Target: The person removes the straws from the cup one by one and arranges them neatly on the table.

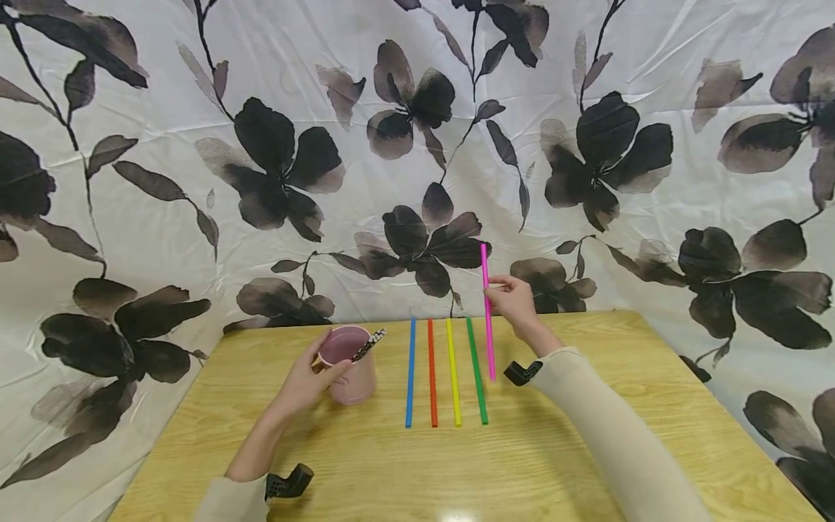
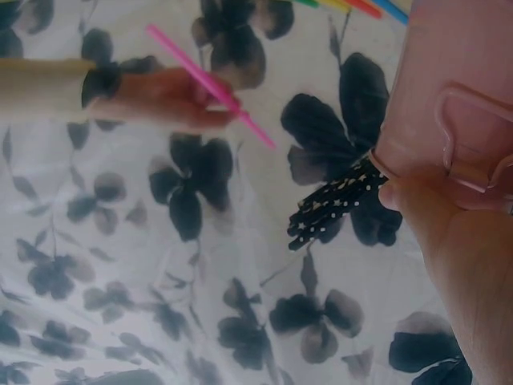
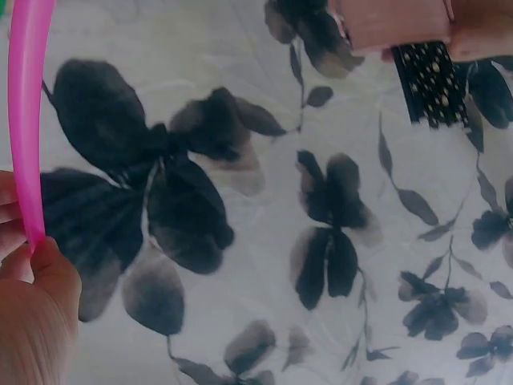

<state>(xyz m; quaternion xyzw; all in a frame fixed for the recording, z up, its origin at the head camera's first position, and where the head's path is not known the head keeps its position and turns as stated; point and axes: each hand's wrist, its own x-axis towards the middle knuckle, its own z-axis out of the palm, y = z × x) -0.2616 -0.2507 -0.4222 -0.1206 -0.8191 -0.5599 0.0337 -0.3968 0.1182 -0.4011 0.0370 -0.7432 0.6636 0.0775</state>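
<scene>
R hand [image 1: 512, 301]: pink straw [image 1: 489, 341] pinched btwn thumb & fingers, above mid-length; held R of green straw [image 1: 477, 370]. Lower-end contact w/ table [image 1: 391, 478] can't be told. Judged v. light, smooth, semi-stiff, prob. hollow; easily crushed; best taken nr mid-length, lightly.
L hand [image 1: 305, 380]: cup [image 1: 355, 384] gripped btwn thumb & fingers, thumb nr rim. Judged rigid; best held by wall. Blk straws [image 1: 368, 345], patterned, leant inside.
Btwn cup & pink straw: green straw, yellow straw [image 1: 453, 373], red straw [image 1: 433, 373], blue straw [image 1: 410, 373], laid apart.
Behind: flowered cloth [image 1: 365, 181], hung.
</scene>
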